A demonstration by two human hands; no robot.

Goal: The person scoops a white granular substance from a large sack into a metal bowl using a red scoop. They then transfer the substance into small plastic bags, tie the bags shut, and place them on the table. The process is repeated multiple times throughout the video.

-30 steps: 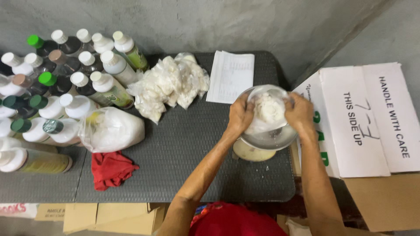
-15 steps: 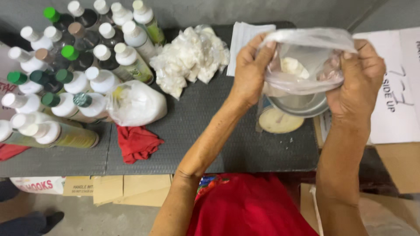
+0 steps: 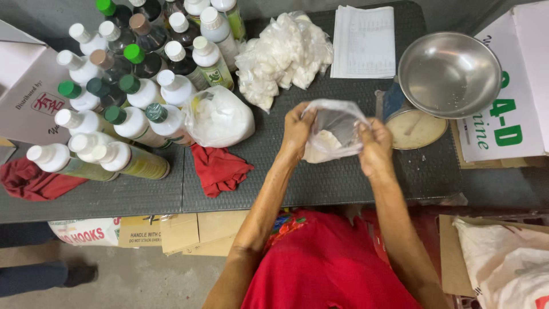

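Both hands, left hand (image 3: 297, 129) and right hand (image 3: 374, 146), grip the filled plastic bag (image 3: 331, 134), bowl (image 3: 449, 74) emptied, top not yet tied.

The thin, glossy plastic bag (image 3: 333, 133) is crinkling around white powder; the steel bowl (image 3: 450, 73) is shining smooth; the bench (image 3: 286, 177) is showing matt, textured dark plastic; the red cloth (image 3: 219, 168) is lying soft and matt; the bottles (image 3: 126, 114) are gleaming plastic.

The table holds one steel bowl (image 3: 449, 73), one weighing scale (image 3: 413, 127), two red cloths (image 3: 219, 168), one printed sheet (image 3: 363, 41), and two hands gripping one clear plastic bag (image 3: 331, 133).
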